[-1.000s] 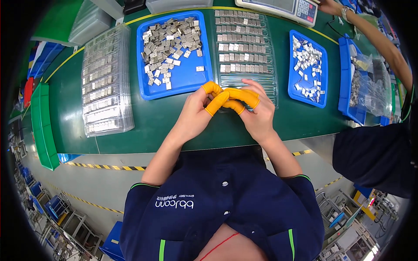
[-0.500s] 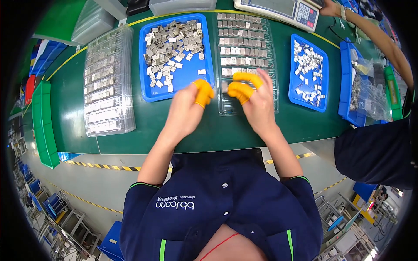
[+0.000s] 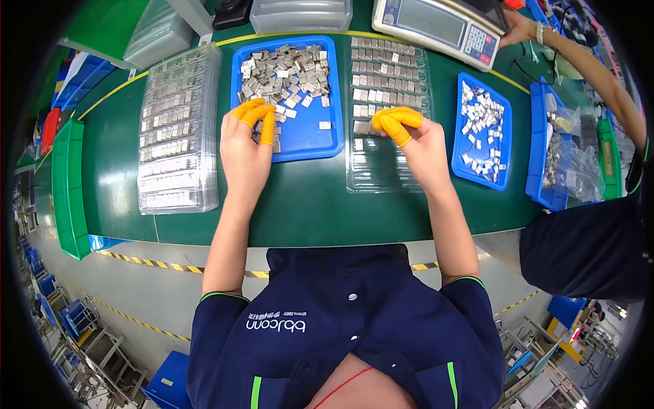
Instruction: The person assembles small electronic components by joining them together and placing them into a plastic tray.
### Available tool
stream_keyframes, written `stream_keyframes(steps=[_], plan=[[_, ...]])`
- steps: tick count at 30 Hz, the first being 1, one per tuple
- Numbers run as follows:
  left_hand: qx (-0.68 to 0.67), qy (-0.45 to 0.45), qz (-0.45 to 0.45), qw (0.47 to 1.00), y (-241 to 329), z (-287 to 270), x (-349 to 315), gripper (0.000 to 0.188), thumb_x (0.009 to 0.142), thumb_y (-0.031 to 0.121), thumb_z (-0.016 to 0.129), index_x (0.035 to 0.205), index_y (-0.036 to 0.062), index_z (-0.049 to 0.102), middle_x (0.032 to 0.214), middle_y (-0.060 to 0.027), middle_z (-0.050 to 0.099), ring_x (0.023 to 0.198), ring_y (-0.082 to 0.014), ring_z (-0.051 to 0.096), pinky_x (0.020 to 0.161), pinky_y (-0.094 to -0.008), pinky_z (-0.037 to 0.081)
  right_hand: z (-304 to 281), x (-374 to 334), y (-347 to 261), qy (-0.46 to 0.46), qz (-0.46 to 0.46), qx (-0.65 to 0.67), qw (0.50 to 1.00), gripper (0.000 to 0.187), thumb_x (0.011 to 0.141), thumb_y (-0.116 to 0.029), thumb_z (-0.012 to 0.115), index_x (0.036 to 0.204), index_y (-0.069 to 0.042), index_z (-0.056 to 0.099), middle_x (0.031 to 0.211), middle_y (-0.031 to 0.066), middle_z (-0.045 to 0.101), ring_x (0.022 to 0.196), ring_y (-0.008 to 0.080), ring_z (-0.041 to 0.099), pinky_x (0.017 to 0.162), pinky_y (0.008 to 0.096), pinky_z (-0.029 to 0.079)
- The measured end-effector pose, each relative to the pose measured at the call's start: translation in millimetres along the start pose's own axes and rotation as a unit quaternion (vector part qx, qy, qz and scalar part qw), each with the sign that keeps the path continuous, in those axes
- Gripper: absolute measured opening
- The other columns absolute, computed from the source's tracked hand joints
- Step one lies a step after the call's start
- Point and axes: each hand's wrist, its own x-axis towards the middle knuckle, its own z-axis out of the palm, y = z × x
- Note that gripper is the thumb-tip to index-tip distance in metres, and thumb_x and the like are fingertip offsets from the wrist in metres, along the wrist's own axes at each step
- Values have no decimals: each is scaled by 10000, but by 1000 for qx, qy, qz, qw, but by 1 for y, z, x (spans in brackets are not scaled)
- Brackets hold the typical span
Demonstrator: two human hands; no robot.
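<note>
My left hand point(image 3: 244, 150), with yellow finger cots on its thumb and fingers, reaches over the left side of a blue tray point(image 3: 306, 142). Its fingertips are apart, down among small silvery metal connector shells point(image 3: 289, 68) heaped there. To the right, my right hand point(image 3: 428, 150) is over a clear plastic blister tray point(image 3: 373, 183) with rows of the same shells. The yellow-covered thumb and fingers of this hand are pinched together at the lowest filled row; whatever is between them is hidden. One shell lies in the row below, left of the fingertips.
Filled clear trays point(image 3: 177, 184) are stacked at the left, beside a green bin point(image 3: 69, 198). A smaller blue tray point(image 3: 455, 160) of white-and-silver parts sits right. Beyond are a scale point(image 3: 429, 27), blue bin point(image 3: 535, 170) and another person's hand point(image 3: 519, 28).
My left hand has moved left from between the trays onto the heap of shells, its fingers spreading. My right hand has shifted slightly right and stays pinched over the clear tray.
</note>
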Motion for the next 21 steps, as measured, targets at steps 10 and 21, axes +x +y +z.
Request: stream_keyframes(steps=[10, 21], plan=[[-74, 47, -75, 993, -6, -3, -10, 178, 797, 38, 573, 971, 18, 607, 1028, -151, 585, 1015, -321, 510, 883, -393, 405, 67, 93, -13, 3, -117, -108, 987, 374, 813, -203, 648, 1123, -12, 567, 1095, 156, 593, 1008, 274, 559, 912, 347, 418], [-115, 53, -124, 984, -12, 3, -19, 366, 828, -28, 448, 1194, -17, 465, 1148, -187, 503, 1089, -343, 475, 949, -379, 366, 125, 64, -12, -169, -198, -408, 875, 573, 772, -313, 645, 1252, -46, 481, 1296, 146, 464, 1225, 334, 383, 1046, 437, 259]])
